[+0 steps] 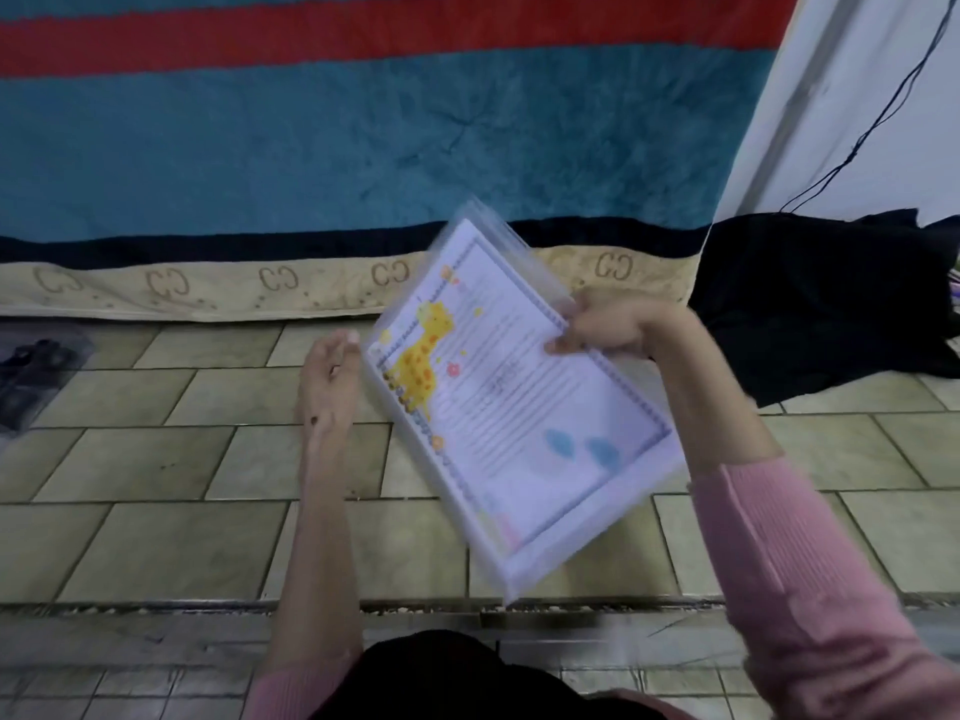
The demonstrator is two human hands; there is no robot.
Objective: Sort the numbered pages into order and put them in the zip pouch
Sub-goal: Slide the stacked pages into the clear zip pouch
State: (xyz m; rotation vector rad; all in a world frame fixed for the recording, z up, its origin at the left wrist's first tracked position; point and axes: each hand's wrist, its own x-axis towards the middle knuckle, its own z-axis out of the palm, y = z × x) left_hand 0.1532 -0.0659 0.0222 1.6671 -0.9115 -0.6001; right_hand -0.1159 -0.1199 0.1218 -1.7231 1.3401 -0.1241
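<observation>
Closest to the camera, a dark lap and two pink knitted sleeves (810,574) are seen, both arms reaching out over the greenish-beige tiled floor (171,459).

So the stack of white ruled pages with a yellow giraffe print and purple border (519,407) is held up in the air, tilted, inside what looks like a clear plastic zip pouch (530,262), whose see-through edge is seen poking out past the top and sides of the paper. It's blurry, so whether the zip is closed can't be told, and the page numbers can't be read either.

The right hand (608,330) is clamped on the pouch's right edge, thumb on the front and fingers curled behind. The left hand (327,376) is kept loose and uncurled just beside the pouch's left edge, nothing gripped; whether it's actually touching the plastic can't be told.

Judging from that, the sorting looks done and the pages-into-pouch step is in hand, probably near its end. Next, the pages would need to be seated fully down and the zip run shut, which calls for the left hand pinning the pouch while the slider gets pulled.

Further out, a dark object (31,376) is lying on the tiles at left, a black cloth (831,304) at right, then a blue-and-red striped blanket with a beige patterned hem (363,148).
</observation>
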